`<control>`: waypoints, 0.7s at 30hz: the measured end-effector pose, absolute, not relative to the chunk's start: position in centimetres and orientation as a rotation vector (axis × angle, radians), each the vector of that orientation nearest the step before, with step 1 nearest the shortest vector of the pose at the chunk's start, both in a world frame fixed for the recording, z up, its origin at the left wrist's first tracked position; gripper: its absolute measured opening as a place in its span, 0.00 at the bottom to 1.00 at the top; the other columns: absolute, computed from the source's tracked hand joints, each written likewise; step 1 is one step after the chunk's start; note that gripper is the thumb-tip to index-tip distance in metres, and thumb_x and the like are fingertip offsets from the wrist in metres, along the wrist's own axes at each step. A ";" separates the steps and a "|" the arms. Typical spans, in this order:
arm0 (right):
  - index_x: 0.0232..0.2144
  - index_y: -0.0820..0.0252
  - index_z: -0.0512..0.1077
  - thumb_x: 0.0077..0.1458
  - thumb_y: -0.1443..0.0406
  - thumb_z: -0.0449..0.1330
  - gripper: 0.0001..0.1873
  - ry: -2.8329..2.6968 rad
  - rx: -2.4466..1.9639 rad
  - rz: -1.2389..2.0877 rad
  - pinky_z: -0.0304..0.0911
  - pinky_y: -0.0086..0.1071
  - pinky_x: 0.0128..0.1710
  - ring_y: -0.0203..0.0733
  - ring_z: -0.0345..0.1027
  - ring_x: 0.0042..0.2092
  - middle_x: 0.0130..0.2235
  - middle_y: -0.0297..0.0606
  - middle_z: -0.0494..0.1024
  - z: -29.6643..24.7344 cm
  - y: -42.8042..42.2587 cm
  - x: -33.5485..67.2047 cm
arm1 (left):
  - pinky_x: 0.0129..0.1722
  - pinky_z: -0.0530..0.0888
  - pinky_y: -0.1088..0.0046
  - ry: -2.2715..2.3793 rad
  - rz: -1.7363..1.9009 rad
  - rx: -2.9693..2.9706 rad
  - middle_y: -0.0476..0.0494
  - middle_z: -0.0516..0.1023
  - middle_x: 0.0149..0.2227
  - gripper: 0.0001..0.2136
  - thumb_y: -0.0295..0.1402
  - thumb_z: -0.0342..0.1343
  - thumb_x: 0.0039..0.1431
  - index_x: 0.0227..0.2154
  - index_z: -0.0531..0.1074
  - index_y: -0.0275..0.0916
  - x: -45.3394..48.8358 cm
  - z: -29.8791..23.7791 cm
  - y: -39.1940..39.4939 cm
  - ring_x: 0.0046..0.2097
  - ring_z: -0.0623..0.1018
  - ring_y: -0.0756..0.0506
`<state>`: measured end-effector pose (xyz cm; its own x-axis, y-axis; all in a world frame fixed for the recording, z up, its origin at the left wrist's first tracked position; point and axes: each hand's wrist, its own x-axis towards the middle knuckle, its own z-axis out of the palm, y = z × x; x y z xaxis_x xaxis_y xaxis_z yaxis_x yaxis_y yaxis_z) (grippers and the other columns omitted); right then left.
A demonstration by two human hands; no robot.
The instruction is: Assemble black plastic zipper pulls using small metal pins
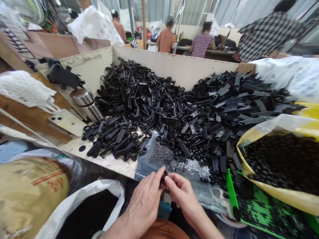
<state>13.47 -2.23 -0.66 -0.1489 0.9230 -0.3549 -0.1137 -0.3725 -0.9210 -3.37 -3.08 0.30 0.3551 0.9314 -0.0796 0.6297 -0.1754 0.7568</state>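
Observation:
My left hand [147,196] is closed around a small black plastic part [162,181], most of which its fingers hide. Against that part rests the thumb of my right hand [183,191], whose fingers are pinched together; a thin pin-like piece [174,171] seems to stick up from them. Both hands meet over the near edge of the worktop. Just beyond them lie a heap of tiny dark grey pieces [161,152] and a scatter of short silver pins [195,167] on a dark cloth [143,166].
Black ring-ended plastic parts [149,96] and flat black pieces [239,96] pile up behind. A steel flask [86,104] and phone [66,122] stand left. A yellow sack [249,132] of black beads and a green tray [231,192] sit right. An open white sack [117,191] is near left. People work beyond.

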 end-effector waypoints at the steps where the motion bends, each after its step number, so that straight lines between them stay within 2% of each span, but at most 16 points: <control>1: 0.32 0.62 0.74 0.53 0.40 0.65 0.29 -0.958 -1.272 1.685 0.43 0.24 0.20 0.27 0.46 0.21 0.26 0.30 0.71 -0.7 -2.0 13.5 | 0.57 0.70 0.53 1.333 0.566 1.765 0.35 0.73 0.59 0.28 0.29 0.45 0.67 0.69 0.53 0.46 -3.5 0.2 -3.0 0.58 0.74 0.36; 3: 0.33 0.62 0.74 0.55 0.41 0.65 0.29 -0.976 -1.227 1.764 0.41 0.24 0.19 0.26 0.44 0.21 0.26 0.30 0.71 -0.9 -1.6 13.8 | 0.51 0.73 0.60 1.251 0.601 1.435 0.38 0.77 0.50 0.29 0.31 0.49 0.64 0.68 0.53 0.43 -3.6 0.1 -2.7 0.49 0.77 0.40; 6: 0.31 0.62 0.73 0.59 0.41 0.61 0.28 -1.144 -1.212 1.777 0.43 0.25 0.20 0.28 0.48 0.22 0.25 0.31 0.71 -1.3 -1.2 14.1 | 0.39 0.72 0.69 1.087 0.629 1.073 0.46 0.76 0.37 0.26 0.33 0.54 0.60 0.61 0.61 0.38 -3.8 0.2 -2.1 0.37 0.75 0.46; 12: 0.26 0.61 0.71 0.65 0.43 0.54 0.29 -1.478 -1.271 1.572 0.57 0.29 0.30 0.36 0.62 0.29 0.26 0.34 0.72 -1.2 -0.7 14.0 | 0.33 0.66 0.72 1.066 0.675 0.878 0.50 0.74 0.30 0.28 0.40 0.61 0.56 0.58 0.65 0.36 -3.8 0.7 -2.0 0.32 0.71 0.48; 16: 0.24 0.60 0.69 0.66 0.44 0.52 0.29 -1.555 -1.353 1.469 0.56 0.30 0.30 0.37 0.61 0.28 0.24 0.31 0.70 -0.9 -0.6 14.1 | 0.31 0.65 0.72 1.083 0.697 0.828 0.48 0.76 0.29 0.29 0.45 0.63 0.52 0.54 0.69 0.34 -3.7 0.5 -2.0 0.30 0.69 0.48; 21: 0.24 0.57 0.64 0.67 0.43 0.49 0.29 -1.607 -1.374 1.439 0.53 0.30 0.28 0.36 0.58 0.26 0.22 0.29 0.67 -0.8 -0.7 13.8 | 0.32 0.64 0.72 1.116 0.697 0.805 0.49 0.76 0.29 0.26 0.45 0.64 0.53 0.51 0.71 0.36 -3.5 1.2 -2.0 0.31 0.69 0.49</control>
<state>13.80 -0.68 -0.79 -0.3044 0.9296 -0.2078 0.3088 -0.1101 -0.9447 -3.50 -2.02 1.23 0.2931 0.8184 -0.4943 -0.0849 0.5373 0.8391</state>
